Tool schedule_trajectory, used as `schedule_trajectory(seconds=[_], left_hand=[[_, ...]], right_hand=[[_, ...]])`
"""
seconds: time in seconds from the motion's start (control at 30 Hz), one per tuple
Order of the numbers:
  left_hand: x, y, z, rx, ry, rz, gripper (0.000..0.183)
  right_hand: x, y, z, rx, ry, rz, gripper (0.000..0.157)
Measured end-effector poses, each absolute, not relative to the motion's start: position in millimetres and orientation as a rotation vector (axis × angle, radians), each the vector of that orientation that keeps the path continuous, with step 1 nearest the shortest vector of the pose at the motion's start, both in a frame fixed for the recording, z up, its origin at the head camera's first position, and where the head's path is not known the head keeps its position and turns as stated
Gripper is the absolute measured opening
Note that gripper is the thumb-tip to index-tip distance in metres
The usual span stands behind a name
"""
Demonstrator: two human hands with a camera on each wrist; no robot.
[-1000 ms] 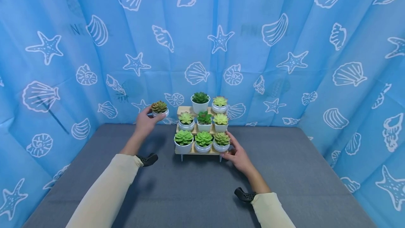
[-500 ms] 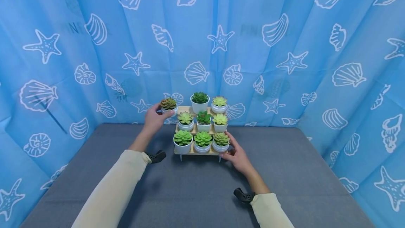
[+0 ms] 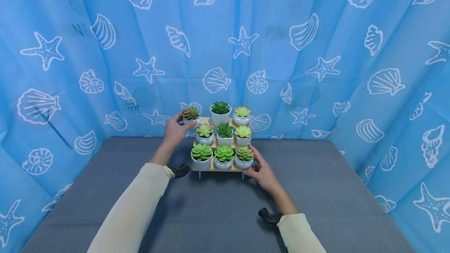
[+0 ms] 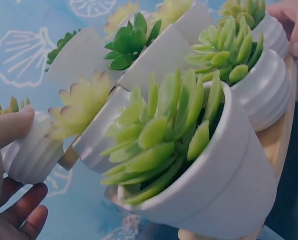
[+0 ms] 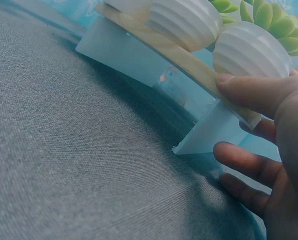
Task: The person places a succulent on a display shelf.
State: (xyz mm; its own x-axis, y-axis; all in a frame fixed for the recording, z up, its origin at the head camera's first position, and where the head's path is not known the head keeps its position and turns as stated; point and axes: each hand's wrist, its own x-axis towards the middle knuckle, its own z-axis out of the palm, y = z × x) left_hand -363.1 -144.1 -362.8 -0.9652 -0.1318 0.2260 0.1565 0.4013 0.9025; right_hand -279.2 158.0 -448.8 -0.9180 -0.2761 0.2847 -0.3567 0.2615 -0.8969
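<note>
A reddish-brown succulent in a white ribbed pot (image 3: 190, 113) is at the left end of the top tier of a wooden plant stand (image 3: 230, 169). My left hand (image 3: 174, 132) holds its pot (image 4: 32, 150) between thumb and fingers. At the stand's lower right corner, my right hand (image 3: 264, 174) grips the bottom shelf. In the right wrist view the thumb (image 5: 254, 92) presses on the shelf edge, beside a ribbed white pot (image 5: 249, 52), with the fingers below. The stand's legs (image 5: 201, 135) are on the grey cloth.
Several green succulents in white pots fill the three tiers, among them a dark green one (image 3: 220, 108) at the top and a bright green one (image 3: 202, 153) at lower left. Grey cloth (image 3: 218, 214) covers the table. A blue shell-print curtain (image 3: 225, 50) hangs behind.
My left hand has carried the reddish-brown succulent rightward, from beside the stand to the top tier's left end. My right hand keeps its grip on the stand's corner.
</note>
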Motion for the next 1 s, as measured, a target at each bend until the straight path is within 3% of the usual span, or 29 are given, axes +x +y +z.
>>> schedule_trajectory(seconds=[0.7, 1.0], left_hand=[[-365, -128, -358, 0.085, -2.311, -1.670, 0.062], [-369, -127, -358, 0.110, -2.268, -1.670, 0.050]], right_hand=[[-280, 161, -449, 0.635, -2.425, 1.746, 0.078], [-280, 159, -450, 0.624, -2.439, 1.724, 0.078]])
